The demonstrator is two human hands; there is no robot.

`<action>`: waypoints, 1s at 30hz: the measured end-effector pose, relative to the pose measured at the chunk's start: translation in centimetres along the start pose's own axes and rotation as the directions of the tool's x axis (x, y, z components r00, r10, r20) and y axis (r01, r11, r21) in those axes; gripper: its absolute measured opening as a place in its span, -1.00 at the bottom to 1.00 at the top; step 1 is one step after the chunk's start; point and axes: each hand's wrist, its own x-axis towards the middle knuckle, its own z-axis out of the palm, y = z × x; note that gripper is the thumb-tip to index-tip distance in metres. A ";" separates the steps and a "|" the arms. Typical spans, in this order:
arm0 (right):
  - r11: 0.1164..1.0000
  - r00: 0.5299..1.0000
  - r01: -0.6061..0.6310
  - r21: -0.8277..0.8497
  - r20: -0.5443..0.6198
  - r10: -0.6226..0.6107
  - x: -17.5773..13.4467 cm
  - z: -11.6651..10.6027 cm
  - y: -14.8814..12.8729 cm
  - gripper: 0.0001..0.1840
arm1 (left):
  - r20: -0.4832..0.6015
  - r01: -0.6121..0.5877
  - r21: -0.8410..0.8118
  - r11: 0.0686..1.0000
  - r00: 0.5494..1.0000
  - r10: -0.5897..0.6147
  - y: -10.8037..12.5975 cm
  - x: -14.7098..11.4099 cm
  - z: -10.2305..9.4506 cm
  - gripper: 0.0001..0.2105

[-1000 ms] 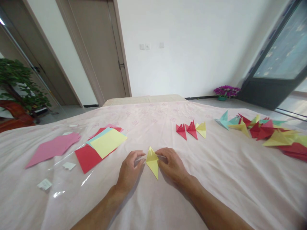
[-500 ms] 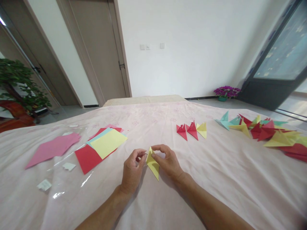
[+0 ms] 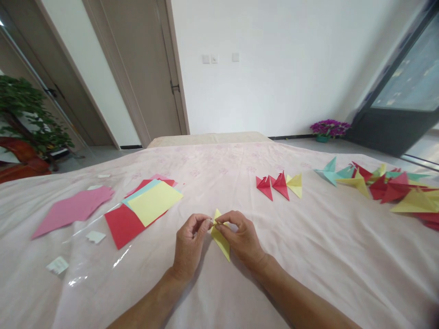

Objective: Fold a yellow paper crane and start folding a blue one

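Between my hands is a folded yellow origami paper (image 3: pixel 221 243), a narrow pointed shape with one tip toward the far side and one toward me. My left hand (image 3: pixel 192 240) pinches it near the upper part with thumb and forefinger. From the other side my right hand (image 3: pixel 242 235) grips it, thumb and forefinger meeting close to the left fingertips. The fingers hide the small part of the paper between them. Beyond my right hand stand two red folded paper cranes (image 3: pixel 280 185) and a yellow folded piece (image 3: pixel 295 185).
At left lie pink paper sheets (image 3: pixel 73 208), a yellow sheet (image 3: pixel 156 201) over blue and red ones, a clear plastic wrapper (image 3: pixel 84 262) and white scraps (image 3: pixel 57 265). Several coloured folded cranes (image 3: pixel 394 187) are heaped at right. A pink cloth (image 3: pixel 206 292) covers the table.
My right fingers have shifted from the yellow paper's top tip down toward its middle, and my left fingertips now meet them there. The view has tilted and shifted slightly.
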 end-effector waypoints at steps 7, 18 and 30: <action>0.997 0.997 0.080 0.001 -0.017 -0.080 -0.1 0.1 0.0 -0.86 | 0.022 0.075 -0.077 0.994 0.997 -0.073 -0.3 0.0 0.2 -0.82; 0.989 0.989 0.146 -0.028 -0.005 -0.147 -0.2 0.0 -0.1 -0.84 | 0.053 0.180 -0.180 0.967 0.983 -0.173 0.2 0.3 0.2 -0.74; 0.991 0.992 0.125 -0.044 -0.013 -0.126 -0.1 0.0 -0.3 -0.83 | 0.136 0.220 -0.261 0.940 0.972 -0.189 0.5 0.4 0.1 -0.65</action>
